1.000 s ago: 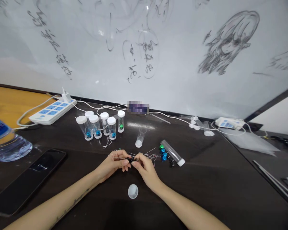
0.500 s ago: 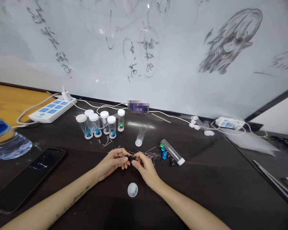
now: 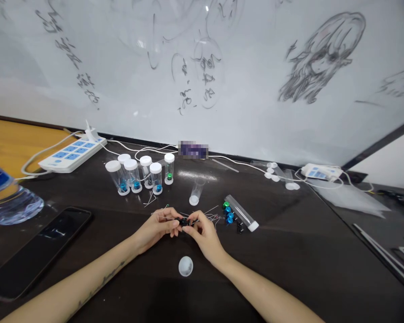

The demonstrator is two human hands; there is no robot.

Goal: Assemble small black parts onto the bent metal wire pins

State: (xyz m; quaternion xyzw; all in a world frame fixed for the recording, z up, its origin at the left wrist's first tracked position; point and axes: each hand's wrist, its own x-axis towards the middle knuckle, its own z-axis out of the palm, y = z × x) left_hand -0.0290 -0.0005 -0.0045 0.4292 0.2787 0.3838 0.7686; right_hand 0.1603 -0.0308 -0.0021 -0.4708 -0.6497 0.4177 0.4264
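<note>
Between my two hands is a small black part (image 3: 183,221), mostly covered by fingers, so its exact kind does not show. My left hand (image 3: 163,225) pinches it from the left, with a thin wire sticking out along the fingers. From the right, my right hand (image 3: 200,229) grips it between thumb and fingertips. Several thin bent wires (image 3: 212,217) lie just behind my right hand. A round white cap (image 3: 186,266) rests on the table in front of both hands. To the right lie blue parts (image 3: 229,218), a green part (image 3: 226,204) and small black parts (image 3: 239,227).
Several capped clear tubes (image 3: 156,176) stand at the back left. An upright clear tube (image 3: 198,190) is behind my hands; another tube (image 3: 242,211) lies to the right. A phone (image 3: 40,251), water bottle (image 3: 11,202) and power strip (image 3: 74,154) occupy the left. Cables run along the whiteboard (image 3: 242,89).
My right fingertips have shifted slightly on the black part, with the thumb a little further left. My left hand keeps its hold. The whole view has moved very slightly.
</note>
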